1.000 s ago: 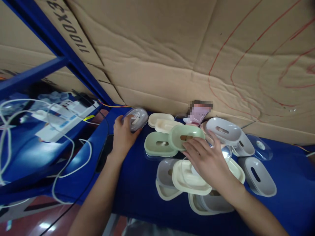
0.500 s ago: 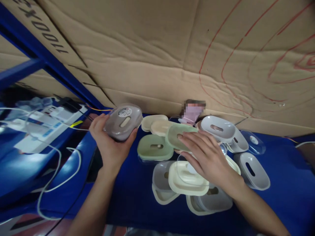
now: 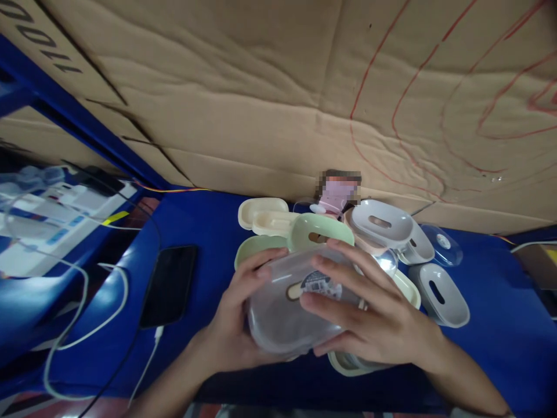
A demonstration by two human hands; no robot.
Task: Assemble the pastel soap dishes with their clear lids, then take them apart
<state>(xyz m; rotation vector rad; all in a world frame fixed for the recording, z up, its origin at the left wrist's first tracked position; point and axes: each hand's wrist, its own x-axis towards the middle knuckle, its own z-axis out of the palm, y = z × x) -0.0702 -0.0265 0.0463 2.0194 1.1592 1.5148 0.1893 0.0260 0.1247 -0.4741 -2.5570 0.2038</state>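
A greyish soap box [image 3: 278, 316] with a clear lid, a round label and an oval slot is held up close in front of me. My left hand [image 3: 237, 319] is closed around its left side. My right hand [image 3: 369, 307] grips the right side, its fingers lying across the lid and label. Just behind is a green soap dish [image 3: 300, 229], and another green dish [image 3: 250, 249] is partly covered by my left fingers. The dishes under the held box are mostly hidden.
Cream trays [image 3: 263, 212] lie behind on the blue table [image 3: 209, 232]. Grey dishes [image 3: 444, 296] and a clear lid [image 3: 441, 244] are at the right. A phone [image 3: 169, 284], cables and a power strip [image 3: 56, 232] are at the left. A cardboard wall [image 3: 243, 104] stands behind.
My left hand has brought the soap box from the left to the middle, nearer to me. My right hand has moved from over the green dish onto the box.
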